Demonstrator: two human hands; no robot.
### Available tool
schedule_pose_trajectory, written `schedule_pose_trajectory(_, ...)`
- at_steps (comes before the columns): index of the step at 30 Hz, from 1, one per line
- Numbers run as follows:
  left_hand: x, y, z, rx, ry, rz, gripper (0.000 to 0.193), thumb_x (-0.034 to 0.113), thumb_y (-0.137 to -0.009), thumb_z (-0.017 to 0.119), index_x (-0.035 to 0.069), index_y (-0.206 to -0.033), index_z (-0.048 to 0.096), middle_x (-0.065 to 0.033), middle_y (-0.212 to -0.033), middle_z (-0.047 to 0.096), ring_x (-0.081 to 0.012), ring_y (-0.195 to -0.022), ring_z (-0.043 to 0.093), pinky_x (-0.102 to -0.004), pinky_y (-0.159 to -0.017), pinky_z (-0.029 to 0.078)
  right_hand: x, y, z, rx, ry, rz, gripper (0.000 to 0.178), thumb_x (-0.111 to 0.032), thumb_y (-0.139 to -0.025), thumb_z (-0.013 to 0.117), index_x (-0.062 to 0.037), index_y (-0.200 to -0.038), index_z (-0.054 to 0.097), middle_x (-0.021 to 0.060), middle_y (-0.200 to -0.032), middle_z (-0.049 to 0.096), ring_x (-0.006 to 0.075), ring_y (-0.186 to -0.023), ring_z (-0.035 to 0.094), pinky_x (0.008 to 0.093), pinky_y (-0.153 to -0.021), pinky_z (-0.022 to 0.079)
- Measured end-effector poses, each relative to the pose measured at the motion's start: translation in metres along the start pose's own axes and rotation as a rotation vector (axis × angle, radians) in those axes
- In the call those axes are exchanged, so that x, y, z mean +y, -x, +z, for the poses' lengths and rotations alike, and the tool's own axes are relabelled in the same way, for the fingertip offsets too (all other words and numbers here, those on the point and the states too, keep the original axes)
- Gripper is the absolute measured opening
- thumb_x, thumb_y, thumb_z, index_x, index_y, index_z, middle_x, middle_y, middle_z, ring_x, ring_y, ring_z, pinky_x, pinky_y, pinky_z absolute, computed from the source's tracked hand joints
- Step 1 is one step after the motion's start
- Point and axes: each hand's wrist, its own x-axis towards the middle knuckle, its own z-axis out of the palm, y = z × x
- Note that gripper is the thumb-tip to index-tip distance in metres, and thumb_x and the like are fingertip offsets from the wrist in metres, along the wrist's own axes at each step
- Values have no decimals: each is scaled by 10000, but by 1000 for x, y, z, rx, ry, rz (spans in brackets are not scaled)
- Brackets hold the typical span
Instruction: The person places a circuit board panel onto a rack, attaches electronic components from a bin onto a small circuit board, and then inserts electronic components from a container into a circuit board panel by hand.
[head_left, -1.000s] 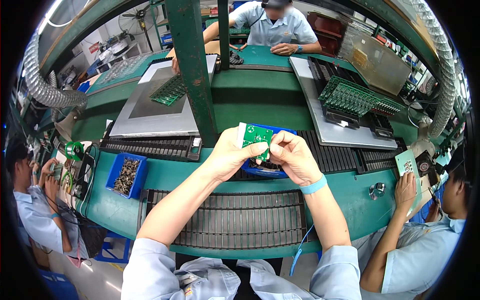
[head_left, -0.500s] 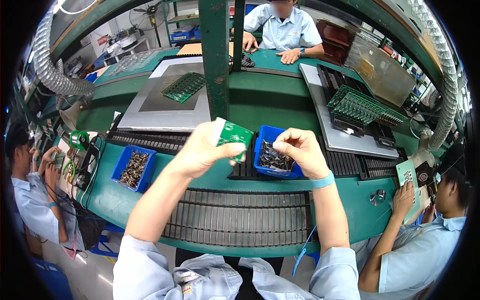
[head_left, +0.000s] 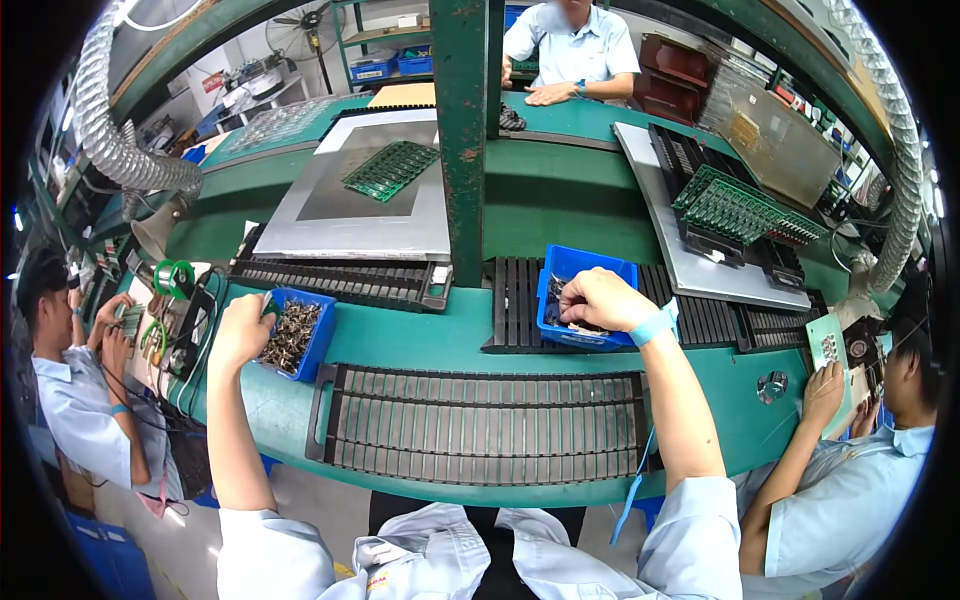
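Note:
My left hand [head_left: 241,328] is closed beside the left blue bin [head_left: 322,343], its fingertips over the near-left rim. A green edge of a circuit board [head_left: 271,306] shows at those fingers; the hand hides the rest. Small metal-legged parts [head_left: 291,335] fill this bin. On the right, my right hand [head_left: 603,299] reaches down into a second blue bin [head_left: 592,259], fingers pinched among dark small parts. Whatever it pinches is hidden. Between my forearms lies a black slotted rack [head_left: 485,425] on the green table [head_left: 430,341].
A green post [head_left: 461,150] rises beyond the table's middle. Grey plates carry green circuit boards [head_left: 391,169] at the far left and more boards [head_left: 735,205] at the right. Black slotted strips [head_left: 510,300] run behind the bins. Co-workers sit left, right and opposite.
My left hand has moved left and down from the middle to the left bin, and the board has turned mostly out of sight. My right hand has dipped deeper into the right bin.

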Motion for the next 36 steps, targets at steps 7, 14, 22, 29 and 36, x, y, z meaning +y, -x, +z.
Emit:
schedule_pose_trajectory(7, 95, 5, -28, 146, 184, 177, 141, 47, -746, 558, -59, -836, 536, -208, -774, 605, -375, -647, 558, -413, -627, 439, -2, 16, -9, 169, -206, 77, 94, -20, -735, 621, 44, -795, 655, 87, -682, 639, 181, -553, 566, 270, -564, 456)
schedule_pose_trajectory(14, 196, -6, -12, -169, 663, 590, 104, 69, -779, 533, -32, -766, 511, -144, -640, 572, -245, -537, 524, -364, -542, 419, 5, 25, -4, 382, -390, 6, 126, 29, -769, 574, 74, -861, 646, 80, -689, 629, 124, -540, 541, 229, -526, 441)
schedule_pose_trajectory(22, 262, -29, 40, -415, 1353, 303, 73, 61, -849, 534, -11, -860, 540, -80, -741, 587, -109, -590, 525, -211, -556, 471, -14, 40, -11, 502, -701, 7, 119, 34, -788, 572, 83, -873, 640, 91, -719, 624, 119, -580, 566, 205, -562, 464)
schedule_pose_trajectory(29, 284, -28, 44, -512, 1735, 259, 119, 69, -861, 555, -21, -934, 530, -85, -779, 589, -114, -653, 551, -211, -589, 488, -23, 44, -10, 593, -889, -59, 107, 32, -808, 568, 77, -882, 630, 99, -744, 622, 126, -602, 578, 193, -590, 478)
schedule_pose_trajectory(36, 285, -26, 45, -504, 1829, 277, 179, 101, -843, 608, -32, -947, 548, -98, -823, 616, -113, -683, 586, -195, -612, 500, -23, 43, -10, 612, -943, -35, 78, 30, -807, 569, 65, -856, 617, 87, -711, 613, 120, -591, 574, 190, -571, 467)
